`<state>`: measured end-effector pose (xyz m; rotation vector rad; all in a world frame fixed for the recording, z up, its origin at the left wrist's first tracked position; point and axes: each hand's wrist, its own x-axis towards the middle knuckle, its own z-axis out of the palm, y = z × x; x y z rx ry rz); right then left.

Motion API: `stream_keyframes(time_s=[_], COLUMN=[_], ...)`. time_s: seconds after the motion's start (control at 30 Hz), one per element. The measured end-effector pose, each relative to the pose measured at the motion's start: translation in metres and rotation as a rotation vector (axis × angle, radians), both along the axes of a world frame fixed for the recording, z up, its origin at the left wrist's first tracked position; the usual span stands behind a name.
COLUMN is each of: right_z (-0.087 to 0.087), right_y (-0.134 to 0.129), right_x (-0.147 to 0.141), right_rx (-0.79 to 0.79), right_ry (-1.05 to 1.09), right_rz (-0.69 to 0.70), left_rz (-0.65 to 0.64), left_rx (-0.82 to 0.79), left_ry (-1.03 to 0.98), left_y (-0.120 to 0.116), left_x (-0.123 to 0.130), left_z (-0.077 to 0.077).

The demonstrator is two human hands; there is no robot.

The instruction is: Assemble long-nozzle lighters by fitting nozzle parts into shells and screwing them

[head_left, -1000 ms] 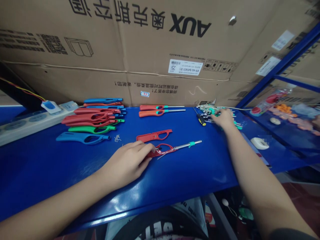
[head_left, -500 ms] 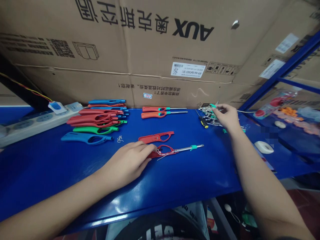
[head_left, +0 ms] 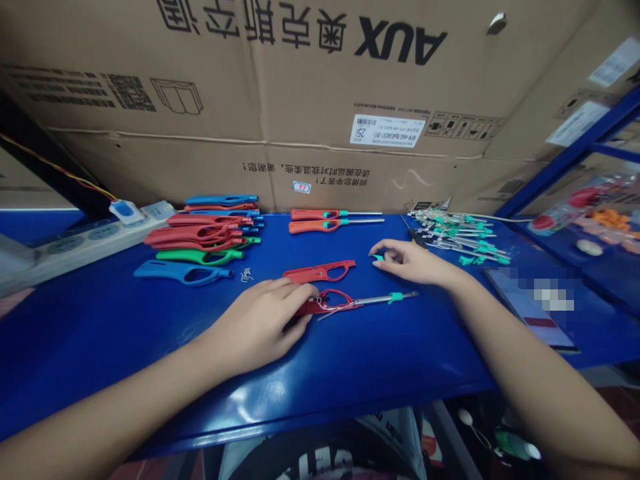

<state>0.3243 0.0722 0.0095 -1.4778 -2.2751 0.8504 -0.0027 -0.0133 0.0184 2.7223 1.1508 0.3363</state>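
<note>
My left hand (head_left: 260,317) closes round the handle end of a red lighter half-casing (head_left: 343,295), pressing it to the blue table. A metal tube (head_left: 373,300) runs right from that casing, with a teal clip (head_left: 395,297) near its tip and thin wires inside the casing. Just behind lies a separate red half-casing (head_left: 320,271). My right hand (head_left: 415,261) hovers above the table, right of that half, pinching a small teal plastic trigger (head_left: 378,257). Farther right is a pile of metal tubes with teal parts (head_left: 465,233).
Red, green and blue lighter casings (head_left: 200,233) are stacked at the left beside a power strip (head_left: 90,240). Small metal screws (head_left: 246,275) lie near them. Two orange-red lighters (head_left: 315,227) lie at the back before a cardboard box (head_left: 280,133). A flat screen device (head_left: 525,313) lies right.
My right hand has moved left and nearer from the pile of tubes, carrying the teal trigger. My left hand stays on the red casing. The view has shifted slightly.
</note>
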Motion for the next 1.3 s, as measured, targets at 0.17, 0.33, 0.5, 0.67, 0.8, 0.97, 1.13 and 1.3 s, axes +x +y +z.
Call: stream_keyframes(time_s=[0.17,0.33,0.5,0.67,0.8,0.97,1.13,1.3], right_z=[0.004,0.001,0.002,0.009,0.009,0.013,0.016,0.006], right_y=[0.0,0.002,0.002,-0.002,-0.003,-0.01,-0.029,-0.042], right_x=[0.006,0.01,0.01,0.009,0.008,-0.004,-0.03,-0.051], right_rx=[0.164,0.261,0.249,0.201,0.213,0.22,0.185,0.212], right_ry=[-0.093,-0.097,-0.145,-0.143,-0.127,-0.053,0.11,0.112], right_rz=[0.033,0.186,0.162,0.188,0.187,0.228,0.345,0.457], left_rz=[0.005,0.007,0.005,0.01,0.016,0.028,0.03,0.022], left_rx=[0.038,0.023,0.012,0.008,-0.009,-0.062,-0.118,-0.172], left_ry=[-0.027,-0.058,-0.059,-0.053,-0.043,-0.083,-0.175,-0.263], left_y=[-0.001,-0.002,-0.001,-0.001,-0.001,-0.001,0.001,0.003], left_x=[0.0,0.001,0.001,0.001,0.001,0.001,0.002,0.002], left_z=[0.0,0.0,-0.002,-0.002,-0.002,-0.004,-0.01,-0.014])
